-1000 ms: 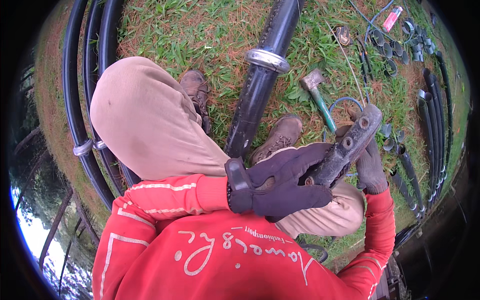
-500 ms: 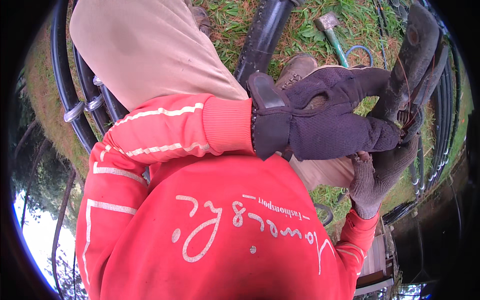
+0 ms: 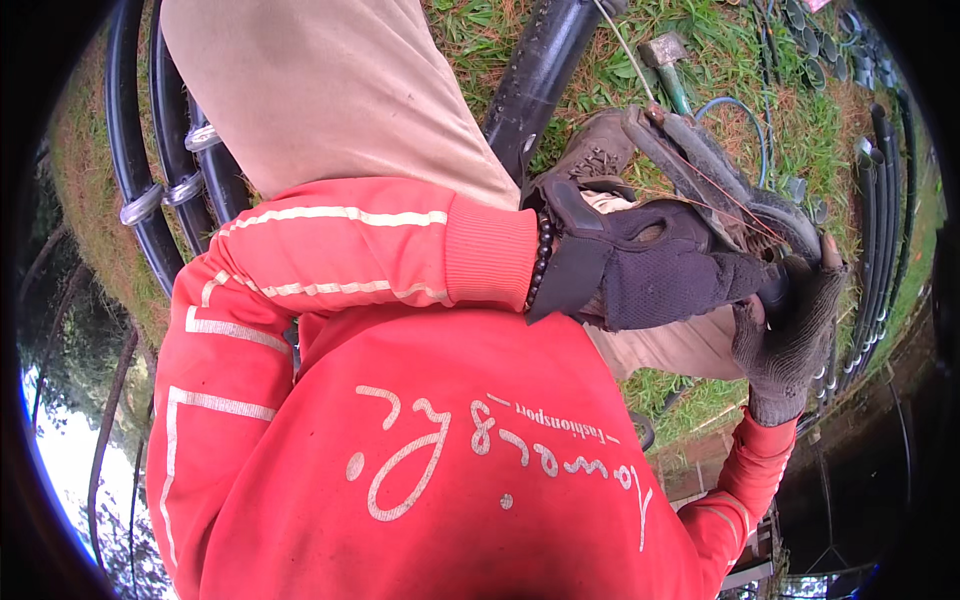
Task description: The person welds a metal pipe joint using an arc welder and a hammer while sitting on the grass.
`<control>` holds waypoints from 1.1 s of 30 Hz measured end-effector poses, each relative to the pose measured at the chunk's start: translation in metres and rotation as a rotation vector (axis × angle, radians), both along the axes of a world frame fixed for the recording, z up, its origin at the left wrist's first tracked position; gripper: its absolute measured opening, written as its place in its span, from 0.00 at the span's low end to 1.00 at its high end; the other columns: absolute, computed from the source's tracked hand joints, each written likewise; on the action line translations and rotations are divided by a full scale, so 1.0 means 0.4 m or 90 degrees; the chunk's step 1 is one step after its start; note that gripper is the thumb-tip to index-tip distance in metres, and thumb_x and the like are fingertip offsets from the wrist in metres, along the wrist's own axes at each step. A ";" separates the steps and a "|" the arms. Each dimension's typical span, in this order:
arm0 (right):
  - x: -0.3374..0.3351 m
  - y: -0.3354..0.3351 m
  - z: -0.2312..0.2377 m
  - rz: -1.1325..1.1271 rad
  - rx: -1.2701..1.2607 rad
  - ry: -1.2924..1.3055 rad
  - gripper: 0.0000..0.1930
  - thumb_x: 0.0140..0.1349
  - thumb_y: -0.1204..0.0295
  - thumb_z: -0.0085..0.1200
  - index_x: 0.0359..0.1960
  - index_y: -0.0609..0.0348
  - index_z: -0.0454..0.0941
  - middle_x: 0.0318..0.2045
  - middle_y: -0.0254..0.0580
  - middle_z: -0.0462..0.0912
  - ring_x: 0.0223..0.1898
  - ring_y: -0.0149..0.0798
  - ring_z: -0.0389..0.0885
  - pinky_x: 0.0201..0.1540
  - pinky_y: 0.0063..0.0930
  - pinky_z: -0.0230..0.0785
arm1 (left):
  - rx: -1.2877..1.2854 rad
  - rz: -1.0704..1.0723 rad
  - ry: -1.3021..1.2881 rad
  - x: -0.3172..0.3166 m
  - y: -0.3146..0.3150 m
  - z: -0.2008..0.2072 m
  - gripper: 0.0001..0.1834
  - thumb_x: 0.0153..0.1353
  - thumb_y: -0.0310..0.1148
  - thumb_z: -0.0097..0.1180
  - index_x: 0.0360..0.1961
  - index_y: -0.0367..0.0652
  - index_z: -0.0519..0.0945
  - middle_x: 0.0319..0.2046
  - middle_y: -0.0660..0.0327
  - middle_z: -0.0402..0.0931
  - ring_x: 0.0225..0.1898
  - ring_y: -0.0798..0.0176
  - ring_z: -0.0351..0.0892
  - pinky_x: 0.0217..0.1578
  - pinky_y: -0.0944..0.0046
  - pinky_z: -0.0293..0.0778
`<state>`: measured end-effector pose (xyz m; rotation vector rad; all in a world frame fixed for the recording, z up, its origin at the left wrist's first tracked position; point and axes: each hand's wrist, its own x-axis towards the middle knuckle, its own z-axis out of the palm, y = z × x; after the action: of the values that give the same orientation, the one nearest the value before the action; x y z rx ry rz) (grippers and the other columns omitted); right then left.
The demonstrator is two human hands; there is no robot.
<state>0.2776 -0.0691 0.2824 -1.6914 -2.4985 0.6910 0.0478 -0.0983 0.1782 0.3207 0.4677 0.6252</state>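
Both hands are on a long, dark, worn piece (image 3: pixel 705 170) with two flat arms; its exact kind I cannot tell. A thin reddish wire or thread (image 3: pixel 715 180) runs along it. My left hand (image 3: pixel 665 275), in a black glove with a wrist strap, reaches across from the left, its fingers curled against the near end of the piece. My right hand (image 3: pixel 795 335), in a dark grey knit glove with a bare fingertip showing, grips the rounded end from the right. The piece's far tip lies beside a brown boot (image 3: pixel 600 140). Between the hands, the gripped part is partly hidden.
A hammer (image 3: pixel 663 50) with a green handle lies on the grass beside a curved blue hose (image 3: pixel 755 115). A thick black pipe (image 3: pixel 535 80) runs by my leg. Clamped black pipes (image 3: pixel 135 150) stand at the left; more long pipes (image 3: pixel 875 220) lie at the right.
The dark piece has swung from pointing up and right to pointing up and left, toward the boot. My right hand has shifted right and spread more around its end. A thin pale rod now shows near the hammer.
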 end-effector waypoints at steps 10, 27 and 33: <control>-0.038 0.008 -0.011 0.043 -0.032 -0.103 0.50 0.64 0.70 0.74 0.84 0.59 0.57 0.47 0.50 0.85 0.47 0.44 0.88 0.54 0.36 0.80 | -0.057 -0.100 0.098 0.017 -0.010 -0.024 0.32 0.79 0.60 0.55 0.55 0.39 0.89 0.41 0.51 0.91 0.35 0.62 0.89 0.37 0.59 0.87; -0.034 0.018 -0.024 0.085 0.011 -0.122 0.55 0.58 0.61 0.80 0.83 0.63 0.58 0.42 0.50 0.88 0.41 0.53 0.92 0.43 0.42 0.82 | -0.046 -0.085 0.029 0.034 -0.010 -0.063 0.33 0.78 0.65 0.54 0.54 0.44 0.90 0.33 0.59 0.88 0.27 0.69 0.83 0.28 0.68 0.79; -0.031 0.022 -0.033 0.135 0.052 -0.093 0.55 0.59 0.61 0.80 0.82 0.68 0.58 0.44 0.53 0.88 0.41 0.54 0.91 0.43 0.42 0.82 | -0.080 -0.081 -0.063 0.044 -0.013 -0.053 0.32 0.81 0.63 0.51 0.53 0.45 0.90 0.30 0.64 0.84 0.27 0.72 0.78 0.29 0.70 0.77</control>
<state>0.2653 -0.0601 0.2691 -1.5166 -2.7936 0.4867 0.0656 -0.1035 0.1570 0.1969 0.3863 0.4837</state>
